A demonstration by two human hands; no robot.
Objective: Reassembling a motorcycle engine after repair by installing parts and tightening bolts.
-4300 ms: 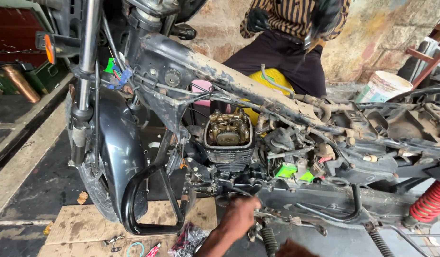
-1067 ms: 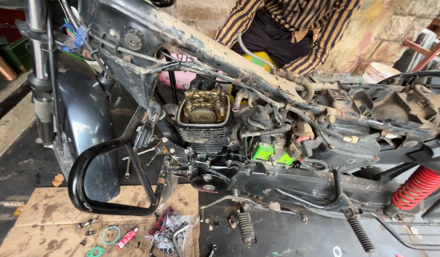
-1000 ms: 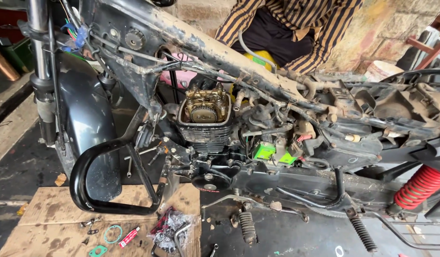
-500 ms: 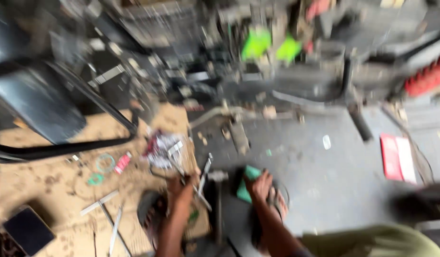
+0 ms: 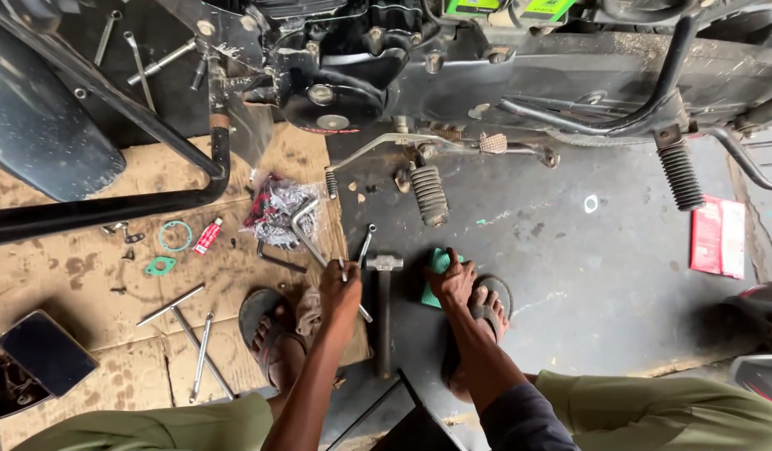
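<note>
Cardboard [image 5: 93, 276] keeps tools off the floor; left hand [image 5: 340, 292] pinches a slim wrench [image 5: 352, 280] beside the hammer [image 5: 383, 313], right hand [image 5: 453, 280] presses a green cloth [image 5: 436, 276] flat.

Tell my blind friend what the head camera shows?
A person crouches by a stripped motorcycle; the left hand grips a wrench beside a hammer, and the right hand touches a green pad. Tools lie on cardboard.
</note>
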